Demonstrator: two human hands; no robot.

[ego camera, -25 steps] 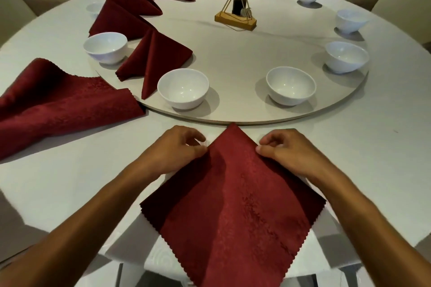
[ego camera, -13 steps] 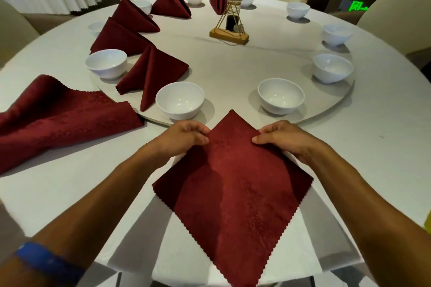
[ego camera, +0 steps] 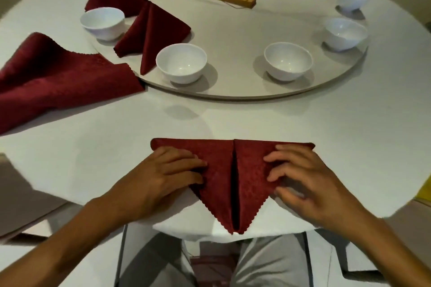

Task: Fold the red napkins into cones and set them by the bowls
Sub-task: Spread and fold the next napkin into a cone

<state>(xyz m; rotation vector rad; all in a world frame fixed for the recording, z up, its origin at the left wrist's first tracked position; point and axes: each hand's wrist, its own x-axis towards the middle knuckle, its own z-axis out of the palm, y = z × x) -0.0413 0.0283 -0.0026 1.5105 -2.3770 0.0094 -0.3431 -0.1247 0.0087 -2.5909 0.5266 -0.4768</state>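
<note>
White table: napkin, earlier an open diamond, now folded; left hand and right hand press flat, no grip

Your desk: round, white cloth. Raised round turntable sits at its centre. Directly on cloth in front of you: folded red napkin, point toward you at desk edge, your hands resting on it. To your left: loose red napkins, corner touching turntable rim.
</note>
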